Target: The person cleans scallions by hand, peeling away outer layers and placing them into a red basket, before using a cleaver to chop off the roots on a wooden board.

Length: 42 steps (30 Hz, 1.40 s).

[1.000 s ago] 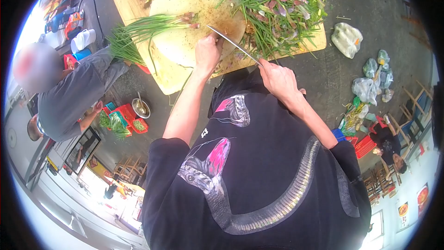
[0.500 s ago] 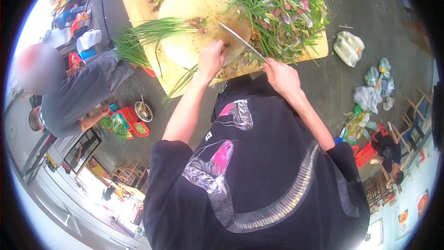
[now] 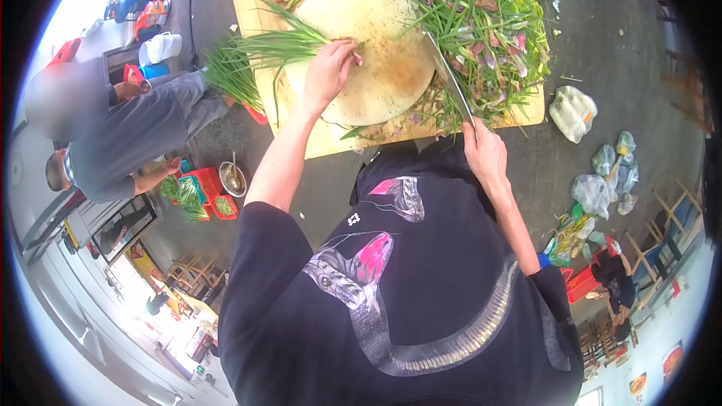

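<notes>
A bunch of green onions [image 3: 282, 43] lies on the left part of the round chopping board [image 3: 376, 15], leaves to the left. My left hand [image 3: 331, 71] is closed over its root end, and the fingers partly hide the stalks. My right hand [image 3: 485, 152] grips the handle of a knife [image 3: 450, 79] near the table's front edge. The blade points away from me, at the board's right rim beside a heap of green and purplish trimmings [image 3: 489, 45].
The board rests on a wooden table [image 3: 248, 0], with more onions [image 3: 233, 68] hanging at its left edge. A person [image 3: 143, 116] sits at left near red baskets [image 3: 201, 184] and a metal bowl [image 3: 232, 179]. Plastic bags [image 3: 594, 194] and a white bag [image 3: 573, 113] lie on the floor at right.
My left hand has moved from the board's front onto the onions' root end. My right hand has taken the knife rightward, off the board's middle to the trimmings.
</notes>
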Each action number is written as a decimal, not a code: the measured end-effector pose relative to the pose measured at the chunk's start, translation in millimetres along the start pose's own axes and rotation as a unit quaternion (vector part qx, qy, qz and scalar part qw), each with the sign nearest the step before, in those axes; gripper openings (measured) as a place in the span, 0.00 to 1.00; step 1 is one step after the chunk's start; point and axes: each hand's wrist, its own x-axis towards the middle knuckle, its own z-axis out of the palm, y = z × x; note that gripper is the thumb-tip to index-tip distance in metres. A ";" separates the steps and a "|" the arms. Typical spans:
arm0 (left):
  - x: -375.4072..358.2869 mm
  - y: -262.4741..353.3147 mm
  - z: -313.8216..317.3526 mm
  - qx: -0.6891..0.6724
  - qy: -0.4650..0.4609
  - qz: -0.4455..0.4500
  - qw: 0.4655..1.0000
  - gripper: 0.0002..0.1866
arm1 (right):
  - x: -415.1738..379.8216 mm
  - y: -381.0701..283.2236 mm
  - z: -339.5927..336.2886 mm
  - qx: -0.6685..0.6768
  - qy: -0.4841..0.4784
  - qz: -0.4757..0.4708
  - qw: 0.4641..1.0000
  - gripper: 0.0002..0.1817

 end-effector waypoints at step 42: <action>8.6 -35.8 -8.3 0.170 -0.039 -0.131 0.976 0.42 | 15.3 -32.9 2.1 -0.030 0.016 -0.006 0.999 0.19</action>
